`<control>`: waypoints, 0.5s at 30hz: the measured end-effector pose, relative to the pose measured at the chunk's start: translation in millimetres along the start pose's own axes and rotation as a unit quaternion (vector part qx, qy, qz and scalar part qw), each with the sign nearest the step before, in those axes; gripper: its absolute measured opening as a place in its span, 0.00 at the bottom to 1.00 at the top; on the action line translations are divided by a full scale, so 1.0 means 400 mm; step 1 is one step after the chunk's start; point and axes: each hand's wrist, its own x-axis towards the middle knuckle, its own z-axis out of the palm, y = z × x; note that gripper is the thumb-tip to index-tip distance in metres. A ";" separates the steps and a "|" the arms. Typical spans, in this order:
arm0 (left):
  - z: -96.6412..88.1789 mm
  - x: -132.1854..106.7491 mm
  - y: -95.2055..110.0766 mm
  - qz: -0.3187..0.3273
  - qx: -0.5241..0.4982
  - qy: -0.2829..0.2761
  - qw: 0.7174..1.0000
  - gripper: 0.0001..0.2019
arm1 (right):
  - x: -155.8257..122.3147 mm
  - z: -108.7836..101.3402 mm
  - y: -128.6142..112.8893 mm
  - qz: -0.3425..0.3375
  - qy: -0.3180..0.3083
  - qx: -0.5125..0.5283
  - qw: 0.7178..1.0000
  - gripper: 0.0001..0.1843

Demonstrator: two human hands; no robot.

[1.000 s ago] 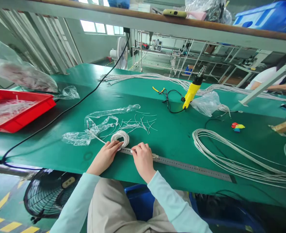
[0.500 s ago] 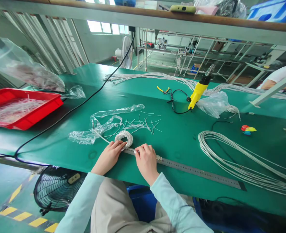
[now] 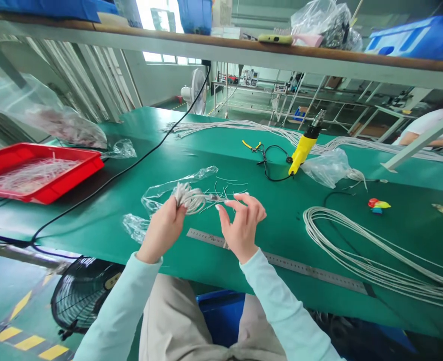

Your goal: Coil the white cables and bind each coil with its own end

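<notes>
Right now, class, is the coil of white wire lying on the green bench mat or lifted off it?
Lifted: the left hand pinches the white wire coil up above the green bench mat.

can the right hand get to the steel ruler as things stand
Probably yes. The right hand looks empty and is raised just above the steel ruler, with nothing visible between them. The left hand holds the white wire coil off to one side, leaving the way free.

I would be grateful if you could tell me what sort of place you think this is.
This is probably a wire-harness workshop in a factory: a long green workbench carries bundles of white insulated cable, a red plastic tray of cut wire pieces, and a yellow handheld heat gun.
</notes>
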 end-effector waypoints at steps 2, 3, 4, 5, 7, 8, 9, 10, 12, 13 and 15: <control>-0.005 0.005 0.037 -0.021 -0.073 0.035 0.997 0.13 | 0.018 -0.003 -0.008 0.029 0.004 0.114 0.993 0.14; -0.005 0.005 0.052 -0.028 -0.112 0.051 0.992 0.15 | 0.027 -0.002 -0.013 0.065 -0.030 0.183 0.980 0.18; -0.003 0.002 0.065 -0.034 -0.150 0.065 0.986 0.17 | 0.037 0.001 -0.019 0.113 -0.077 0.254 0.957 0.25; -0.001 -0.002 0.077 -0.038 -0.185 0.077 0.979 0.18 | 0.048 0.005 -0.025 0.165 -0.129 0.321 0.924 0.32; 0.003 -0.012 0.095 -0.047 -0.251 0.084 0.963 0.20 | 0.075 0.011 -0.036 0.242 -0.228 0.441 0.834 0.41; 0.003 -0.016 0.101 -0.052 -0.280 0.081 0.955 0.21 | 0.088 0.014 -0.040 0.257 -0.269 0.494 0.786 0.42; 0.004 -0.019 0.106 -0.059 -0.306 0.076 0.947 0.21 | 0.101 0.015 -0.044 0.261 -0.301 0.538 0.743 0.40; 0.003 -0.021 0.109 -0.066 -0.329 0.070 0.940 0.22 | 0.112 0.016 -0.047 0.262 -0.323 0.570 0.709 0.38; 0.003 -0.021 0.111 -0.081 -0.357 0.059 0.929 0.22 | 0.127 0.017 -0.050 0.269 -0.336 0.596 0.678 0.31; 0.004 -0.021 0.110 -0.085 -0.363 0.052 0.927 0.23 | 0.131 0.018 -0.049 0.279 -0.330 0.596 0.677 0.28; 0.007 -0.022 0.101 -0.086 -0.358 0.036 0.929 0.23 | 0.133 0.023 -0.042 0.298 -0.308 0.590 0.685 0.24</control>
